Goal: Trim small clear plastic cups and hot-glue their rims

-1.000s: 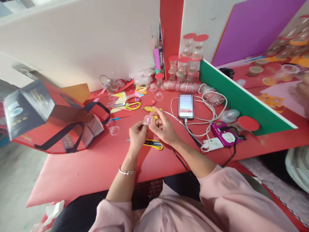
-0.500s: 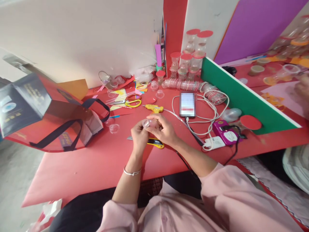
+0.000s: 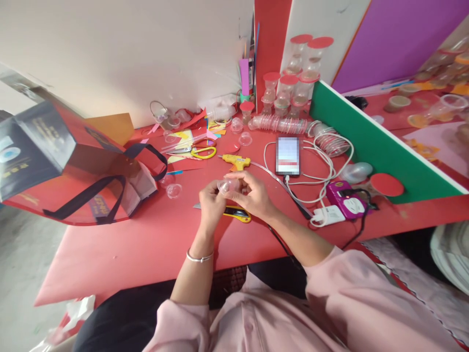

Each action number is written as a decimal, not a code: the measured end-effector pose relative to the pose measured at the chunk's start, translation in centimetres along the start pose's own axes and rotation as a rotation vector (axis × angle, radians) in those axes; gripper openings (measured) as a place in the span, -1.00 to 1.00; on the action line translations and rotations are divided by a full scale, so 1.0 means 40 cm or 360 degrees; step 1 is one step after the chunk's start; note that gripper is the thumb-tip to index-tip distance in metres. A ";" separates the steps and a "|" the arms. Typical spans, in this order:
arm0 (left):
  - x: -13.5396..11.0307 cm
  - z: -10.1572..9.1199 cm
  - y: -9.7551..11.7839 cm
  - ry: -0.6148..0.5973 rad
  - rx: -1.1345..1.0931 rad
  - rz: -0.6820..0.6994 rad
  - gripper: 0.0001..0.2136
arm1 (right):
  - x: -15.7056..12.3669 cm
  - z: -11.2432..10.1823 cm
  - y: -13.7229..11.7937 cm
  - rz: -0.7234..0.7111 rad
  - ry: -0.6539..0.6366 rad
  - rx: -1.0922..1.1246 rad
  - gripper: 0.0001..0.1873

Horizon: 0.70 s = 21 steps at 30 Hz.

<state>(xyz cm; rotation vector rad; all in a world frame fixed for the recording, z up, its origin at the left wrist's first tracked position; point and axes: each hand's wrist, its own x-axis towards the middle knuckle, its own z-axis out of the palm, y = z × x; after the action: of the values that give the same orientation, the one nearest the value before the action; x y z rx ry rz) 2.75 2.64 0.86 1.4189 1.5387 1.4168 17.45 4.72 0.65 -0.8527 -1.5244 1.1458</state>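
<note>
A small clear plastic cup [image 3: 224,185] is held between both my hands above the red table [image 3: 146,244]. My left hand [image 3: 212,201] pinches its left side, with a silver bracelet on that wrist. My right hand [image 3: 249,193] curls round it from the right, fingers closed on its rim. Just below my hands lies a yellow utility knife [image 3: 238,213]. A yellow glue gun [image 3: 236,160] rests a little beyond them.
A red and black paper bag [image 3: 73,166] lies on its side at left. Yellow-handled scissors [image 3: 200,151], loose clear cups and paper scraps sit behind. A phone [image 3: 287,155], white cables, a purple device [image 3: 346,199] and a green divider [image 3: 370,142] stand at right.
My hands have closed more tightly round the clear cup and lowered it a little. The view has tilted slightly, so things sit a bit lower and to the right.
</note>
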 end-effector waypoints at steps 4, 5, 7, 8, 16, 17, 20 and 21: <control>0.001 -0.002 0.013 0.0019 -0.0020 -0.0018 -0.80 | 0.009 -0.001 -0.006 0.0156 -0.0042 0.0382 -0.50; 0.000 -0.001 0.017 0.0031 0.0004 -0.0022 -0.79 | 0.013 -0.003 -0.007 0.0209 -0.0041 0.0462 -0.50; 0.000 0.001 0.023 0.0051 0.0051 -0.0019 -0.78 | 0.021 -0.006 -0.008 0.0307 -0.0030 0.0585 -0.48; 0.000 0.002 0.024 0.0058 0.0066 -0.0015 -0.79 | 0.025 -0.008 -0.008 0.0341 -0.0026 0.0637 -0.47; -0.004 0.001 0.026 0.0085 0.0028 -0.0035 -0.85 | 0.035 -0.015 -0.006 0.0396 -0.0017 0.0830 -0.46; -0.005 0.001 0.026 0.0080 0.0029 -0.0028 -0.85 | 0.035 -0.016 -0.005 0.0401 -0.0012 0.0838 -0.45; -0.007 0.000 0.023 0.0058 -0.0001 -0.0028 -0.84 | 0.036 -0.017 -0.002 0.0425 0.0003 0.0876 -0.45; -0.008 0.000 0.020 0.0054 -0.0025 -0.0036 -0.83 | 0.036 -0.018 -0.001 0.0439 0.0012 0.0898 -0.45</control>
<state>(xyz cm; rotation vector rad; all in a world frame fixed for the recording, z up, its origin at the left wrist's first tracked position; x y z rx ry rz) 3.06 2.24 1.54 1.3704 1.5568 1.4434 17.79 6.22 1.17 -0.6816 -1.0069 1.6662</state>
